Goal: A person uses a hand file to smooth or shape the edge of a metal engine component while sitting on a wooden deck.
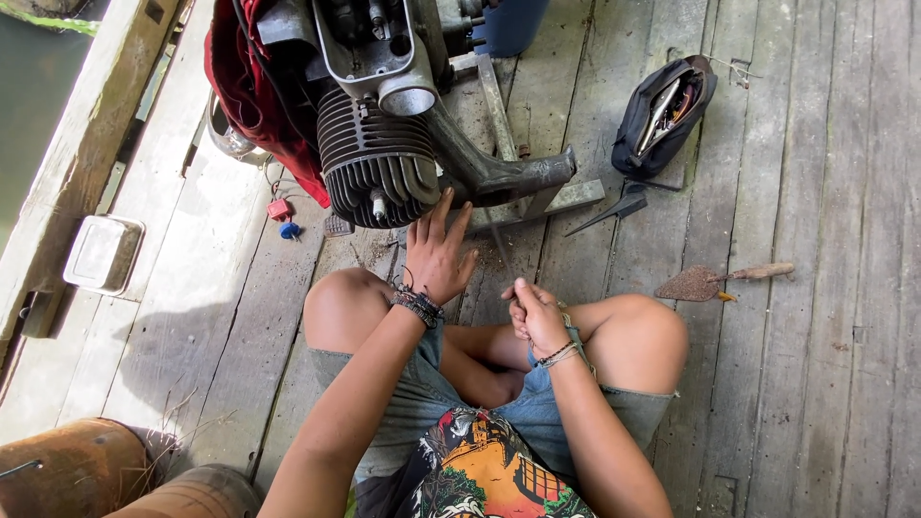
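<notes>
Engine [384, 144] upper centre, on plank floor [815, 384] | our left hand [436, 254] open, fingers spread at finned cylinder [369, 163] | right hand [535, 315] closed, contents unclear | pouch [662, 115], trowel [715, 281] untouched.

Single view only, head-mounted; looks almost straight down from above the seated person's lap; near range, arms and crossed knees fill the lower half; top of frame faces forward along the plank floor [815, 384] to the engine [384, 153] just ahead of the knees; left edge catches the floor's wooden border beam [67, 182] and a strip of water beyond; no second view, so no overlap.
</notes>
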